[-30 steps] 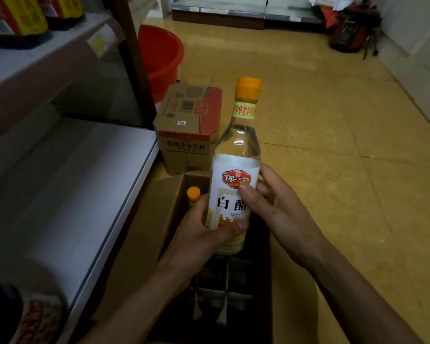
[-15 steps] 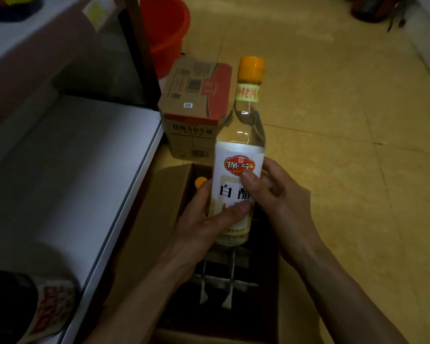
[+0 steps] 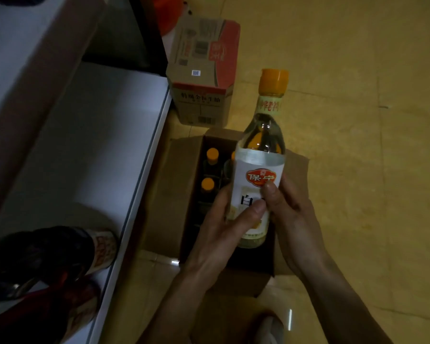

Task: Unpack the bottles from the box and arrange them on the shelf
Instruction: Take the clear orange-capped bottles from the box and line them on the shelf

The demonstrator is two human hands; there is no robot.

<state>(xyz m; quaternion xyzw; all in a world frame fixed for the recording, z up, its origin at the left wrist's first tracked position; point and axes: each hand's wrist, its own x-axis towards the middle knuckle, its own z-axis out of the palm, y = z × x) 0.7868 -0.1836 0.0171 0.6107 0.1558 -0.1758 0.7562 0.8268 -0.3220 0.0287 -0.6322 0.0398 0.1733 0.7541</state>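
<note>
Left hand [image 3: 224,227] and right hand [image 3: 293,219] both grasp a bottle [image 3: 258,170] above the box [image 3: 233,281]; next, I'd say, carry it left onto the shelf [image 3: 85,145], upright.

Dark bottles [image 3: 60,256] blurred, box [image 3: 233,284] partly hidden

Both hands' fingers [image 3: 255,209] gripping clear bottle [image 3: 258,175] above open box [image 3: 196,150], white shelf [image 3: 85,145] left

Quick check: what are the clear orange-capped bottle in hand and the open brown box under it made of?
Clear orange-capped bottle: glossy, see-through, glass or hard plastic; cannot tell which. Open brown box: matte cardboard, judging by its folded flaps.
</note>
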